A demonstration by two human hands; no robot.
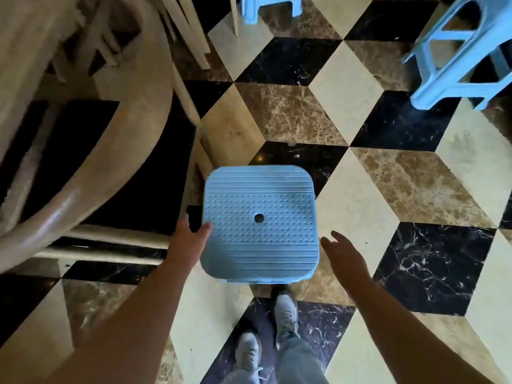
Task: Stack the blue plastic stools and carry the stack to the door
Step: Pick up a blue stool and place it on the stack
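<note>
Your left hand [188, 239] is spread open, fingertips touching the left edge of the square, dimpled blue plastic stool [260, 223] standing between your palms. Your right hand [343, 254], equally open, hovers just off its right edge, apparently to clamp both sides evenly. Another blue plastic stool [460, 56] waits far right.

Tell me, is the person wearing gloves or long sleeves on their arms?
No. Both arms are bare right up to the picture's edge, with no sleeves showing. The left hand and right hand wear no gloves. I see no watch, rings or bracelets either.
</note>
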